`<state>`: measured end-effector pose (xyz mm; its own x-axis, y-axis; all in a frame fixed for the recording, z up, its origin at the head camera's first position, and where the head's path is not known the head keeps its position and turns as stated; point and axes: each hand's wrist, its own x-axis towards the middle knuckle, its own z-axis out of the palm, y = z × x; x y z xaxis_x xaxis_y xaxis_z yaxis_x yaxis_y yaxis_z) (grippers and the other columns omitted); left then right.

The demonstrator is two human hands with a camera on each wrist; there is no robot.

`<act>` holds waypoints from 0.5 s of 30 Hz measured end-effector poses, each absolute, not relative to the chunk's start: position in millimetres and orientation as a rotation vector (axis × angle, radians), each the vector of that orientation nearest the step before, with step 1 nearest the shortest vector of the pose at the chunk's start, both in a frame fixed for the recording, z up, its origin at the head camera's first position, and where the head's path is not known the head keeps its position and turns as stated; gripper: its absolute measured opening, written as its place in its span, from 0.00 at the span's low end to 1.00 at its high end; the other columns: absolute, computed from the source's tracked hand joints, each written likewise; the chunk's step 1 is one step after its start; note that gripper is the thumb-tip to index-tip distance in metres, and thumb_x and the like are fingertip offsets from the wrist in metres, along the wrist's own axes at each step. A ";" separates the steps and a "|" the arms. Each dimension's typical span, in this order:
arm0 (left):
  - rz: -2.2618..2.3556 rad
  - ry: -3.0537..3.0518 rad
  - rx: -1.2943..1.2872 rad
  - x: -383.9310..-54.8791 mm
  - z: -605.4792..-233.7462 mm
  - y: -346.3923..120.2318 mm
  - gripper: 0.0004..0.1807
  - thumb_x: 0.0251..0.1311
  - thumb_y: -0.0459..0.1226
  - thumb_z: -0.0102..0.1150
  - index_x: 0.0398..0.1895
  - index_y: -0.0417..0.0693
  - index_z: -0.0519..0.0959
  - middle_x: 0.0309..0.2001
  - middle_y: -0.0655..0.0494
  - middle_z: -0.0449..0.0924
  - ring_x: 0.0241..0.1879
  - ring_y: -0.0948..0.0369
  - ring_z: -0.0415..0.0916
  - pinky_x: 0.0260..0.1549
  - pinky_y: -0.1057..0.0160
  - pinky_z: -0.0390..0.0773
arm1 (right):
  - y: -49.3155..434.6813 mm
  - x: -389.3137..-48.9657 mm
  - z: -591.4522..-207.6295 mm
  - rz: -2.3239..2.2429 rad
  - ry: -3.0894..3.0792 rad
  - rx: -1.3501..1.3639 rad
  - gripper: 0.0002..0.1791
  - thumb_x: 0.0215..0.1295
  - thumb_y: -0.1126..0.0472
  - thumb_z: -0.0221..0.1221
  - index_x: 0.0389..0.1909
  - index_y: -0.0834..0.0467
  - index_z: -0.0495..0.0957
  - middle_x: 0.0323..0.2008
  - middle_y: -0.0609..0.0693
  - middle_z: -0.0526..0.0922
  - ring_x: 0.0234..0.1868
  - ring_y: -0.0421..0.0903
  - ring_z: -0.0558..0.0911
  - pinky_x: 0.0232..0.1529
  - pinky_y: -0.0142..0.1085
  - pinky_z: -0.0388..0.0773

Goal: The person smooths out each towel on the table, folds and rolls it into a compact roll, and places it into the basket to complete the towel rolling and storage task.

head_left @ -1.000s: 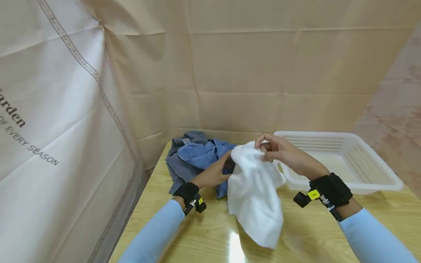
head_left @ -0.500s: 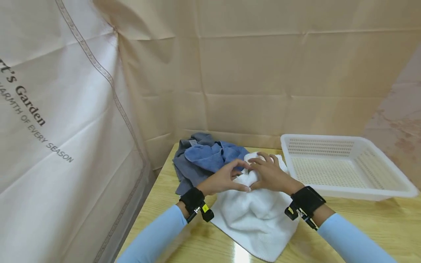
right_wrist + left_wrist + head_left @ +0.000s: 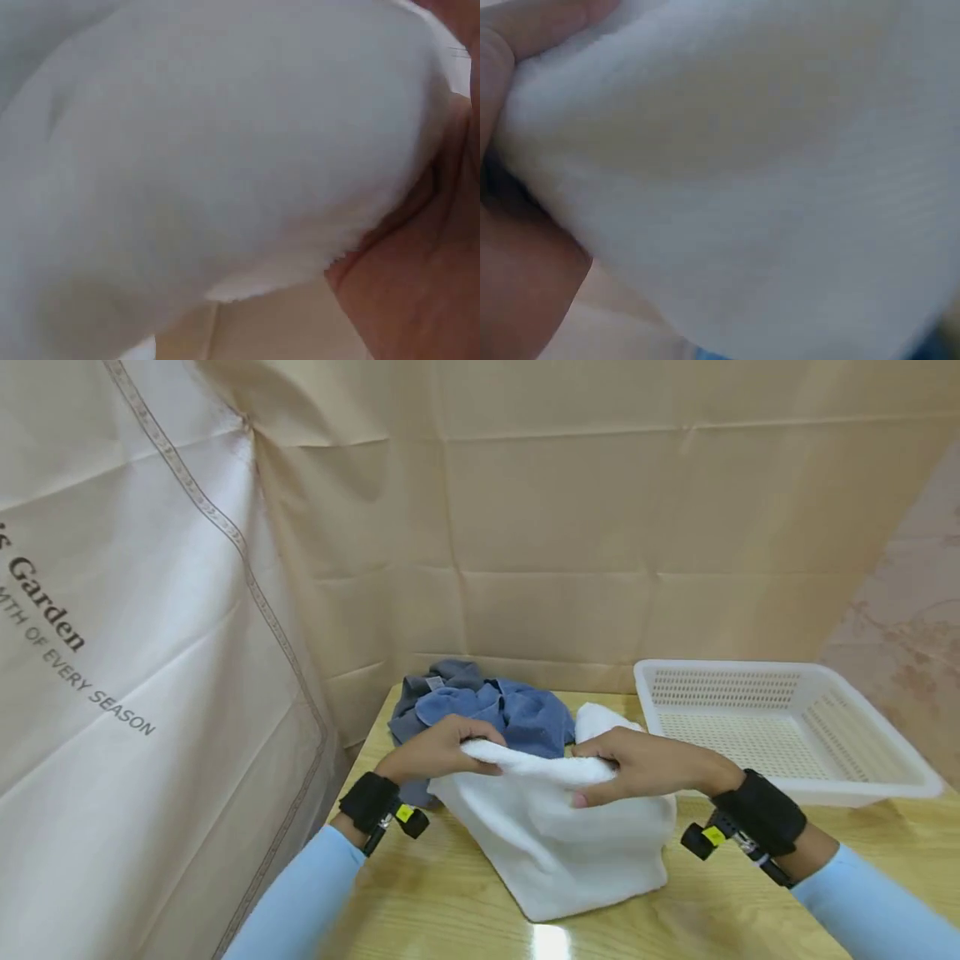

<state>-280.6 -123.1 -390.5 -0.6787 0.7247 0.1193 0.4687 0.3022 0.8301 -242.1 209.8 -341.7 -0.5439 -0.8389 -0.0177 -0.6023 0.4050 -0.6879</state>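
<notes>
At the back left corner of the desk (image 3: 420, 893), the head view shows us a grey cloth (image 3: 408, 720) with a pale tag (image 3: 435, 682) and a blue cloth (image 3: 528, 718) crumpled against it; the left wrist view gives us only a patch of blue. Next we see the left hand (image 3: 442, 749), thumb and fingers clamped on the upper edge of a white cloth (image 3: 555, 839), and the right hand (image 3: 648, 760) pinching that edge farther along. The white cloth is raised over the middle of the desk, one corner hanging frontward. A white basket (image 3: 810, 789), near the back edge at right, shows whole only from the head. The white cloth sags in soft folds; the left wrist view adds faint ribbing, the right wrist view a fuzzy border. We cannot tell whether the white bunch (image 3: 600, 720) behind the right hand belongs to it.
</notes>
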 end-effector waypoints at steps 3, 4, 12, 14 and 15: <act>1.284 2.360 1.123 -274.9 -377.3 -141.9 0.10 0.62 0.39 0.73 0.46 0.59 0.88 0.44 0.62 0.86 0.40 0.59 0.82 0.41 0.58 0.81 | 226.5 -229.1 -333.9 -0.930 2.134 -1.124 0.05 0.72 0.50 0.65 0.44 0.44 0.82 0.35 0.43 0.82 0.36 0.40 0.80 0.39 0.35 0.78; 1.278 2.377 1.134 -273.1 -373.9 -146.8 0.09 0.63 0.38 0.72 0.45 0.57 0.88 0.43 0.62 0.87 0.39 0.59 0.82 0.40 0.58 0.81 | 232.1 -225.9 -332.8 -0.932 2.091 -1.111 0.06 0.73 0.53 0.64 0.47 0.44 0.82 0.38 0.44 0.83 0.39 0.41 0.81 0.41 0.36 0.79; 1.340 2.485 1.190 -264.4 -350.0 -179.3 0.08 0.62 0.28 0.70 0.40 0.48 0.89 0.39 0.59 0.87 0.37 0.59 0.82 0.39 0.60 0.81 | 257.7 -208.5 -328.5 -1.048 1.878 -1.115 0.15 0.73 0.65 0.61 0.58 0.51 0.78 0.48 0.52 0.83 0.47 0.46 0.82 0.47 0.40 0.82; 1.371 2.501 1.200 -262.8 -345.5 -188.4 0.09 0.62 0.26 0.68 0.41 0.47 0.89 0.40 0.57 0.87 0.38 0.58 0.82 0.40 0.60 0.81 | 260.4 -205.2 -328.5 -1.081 1.863 -1.092 0.14 0.78 0.66 0.54 0.59 0.53 0.77 0.46 0.51 0.82 0.42 0.44 0.81 0.41 0.37 0.81; 1.380 2.519 1.203 -262.2 -344.1 -193.1 0.09 0.63 0.26 0.68 0.41 0.47 0.89 0.40 0.57 0.88 0.39 0.58 0.82 0.40 0.60 0.82 | 261.6 -203.6 -328.8 -1.097 1.854 -1.057 0.15 0.81 0.65 0.50 0.61 0.54 0.78 0.40 0.51 0.82 0.35 0.42 0.80 0.34 0.35 0.80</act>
<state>-262.2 -193.1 -344.1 -0.7013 0.6371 0.3200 0.6127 0.3091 0.7274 -203.6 261.6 -328.8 -0.3998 -0.9003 -0.1721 -0.2823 0.2996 -0.9114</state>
